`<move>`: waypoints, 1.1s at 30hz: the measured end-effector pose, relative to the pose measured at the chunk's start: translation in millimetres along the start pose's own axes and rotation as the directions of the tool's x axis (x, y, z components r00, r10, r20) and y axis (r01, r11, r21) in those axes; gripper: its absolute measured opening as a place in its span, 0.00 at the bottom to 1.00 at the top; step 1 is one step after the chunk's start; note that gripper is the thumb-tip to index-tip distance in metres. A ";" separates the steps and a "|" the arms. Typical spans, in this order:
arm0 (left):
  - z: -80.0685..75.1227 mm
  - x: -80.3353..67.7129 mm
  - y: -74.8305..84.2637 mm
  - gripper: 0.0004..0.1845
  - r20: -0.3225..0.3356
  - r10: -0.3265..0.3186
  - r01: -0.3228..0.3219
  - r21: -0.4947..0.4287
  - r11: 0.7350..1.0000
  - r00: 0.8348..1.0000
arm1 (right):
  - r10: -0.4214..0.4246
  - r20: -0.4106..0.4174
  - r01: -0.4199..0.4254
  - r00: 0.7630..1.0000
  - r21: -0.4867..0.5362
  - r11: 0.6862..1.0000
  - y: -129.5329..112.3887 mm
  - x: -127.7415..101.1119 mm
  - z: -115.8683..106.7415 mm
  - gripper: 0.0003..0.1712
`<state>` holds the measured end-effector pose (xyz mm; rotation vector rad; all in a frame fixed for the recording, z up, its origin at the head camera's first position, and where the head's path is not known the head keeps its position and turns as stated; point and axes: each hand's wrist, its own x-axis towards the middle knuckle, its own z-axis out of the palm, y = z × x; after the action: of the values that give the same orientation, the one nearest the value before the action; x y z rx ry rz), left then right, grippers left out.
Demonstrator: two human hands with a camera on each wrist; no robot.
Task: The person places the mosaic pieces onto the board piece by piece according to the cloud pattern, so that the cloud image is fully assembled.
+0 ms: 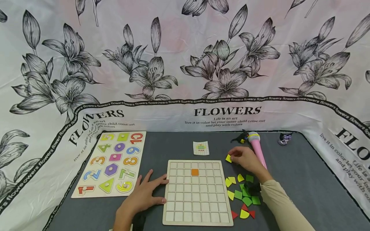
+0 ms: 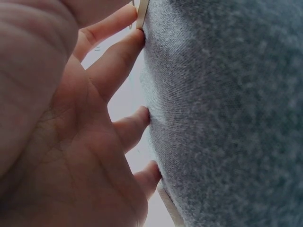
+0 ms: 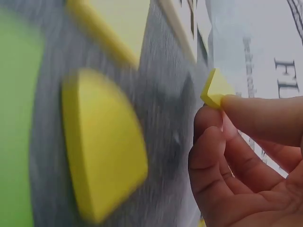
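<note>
Right hand (image 1: 245,158) up off the counter (image 1: 303,179), just beyond the top right corner of the grid board (image 1: 198,192), pinching a small yellow piece (image 1: 228,158) between thumb and fingertips. Flat little tile, bright lemon yellow, sharp corner pointing up in the right wrist view (image 3: 215,89), matte faces, thick enough to show an edge. Held clear of the board, not touching it.

Left hand (image 1: 144,194) flat on the counter at the board's left edge, fingers spread and straight, fingertips (image 2: 142,35) against the board's pale wooden rim. Nothing gripped there.

Grid board pale wood, square cells in rows, one orange square (image 1: 195,172) seated in the second row near the middle. Loose pile of pieces (image 1: 242,194) just right of the board: yellow quarter-rounds, green squares, a few red triangles at the near end, something black among them. One fat yellow quarter-round (image 3: 104,146) close under the right wrist camera, blurred.

Small pattern card (image 1: 200,148) just beyond the board's far edge. Pink toy microphone (image 1: 257,149) beyond the board's right corner, right beside the right hand. Number puzzle (image 1: 111,163) well left of the board, coloured digits and shapes set in it. Flower-print cloth (image 1: 185,64) hanging behind everything.
</note>
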<state>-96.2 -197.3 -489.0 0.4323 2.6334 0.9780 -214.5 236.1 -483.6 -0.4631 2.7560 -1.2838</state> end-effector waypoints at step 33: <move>-0.2 -0.3 -1.0 0.43 -0.002 0.007 -0.007 -0.012 1.000 1.000 | -0.161 0.215 0.151 0.963 0.064 0.986 -60.0 3.7 72.0 0.07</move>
<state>-96.1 -198.3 -489.5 0.4379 2.6283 0.9968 -190.2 145.5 -484.8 -0.7823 2.5440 -1.2405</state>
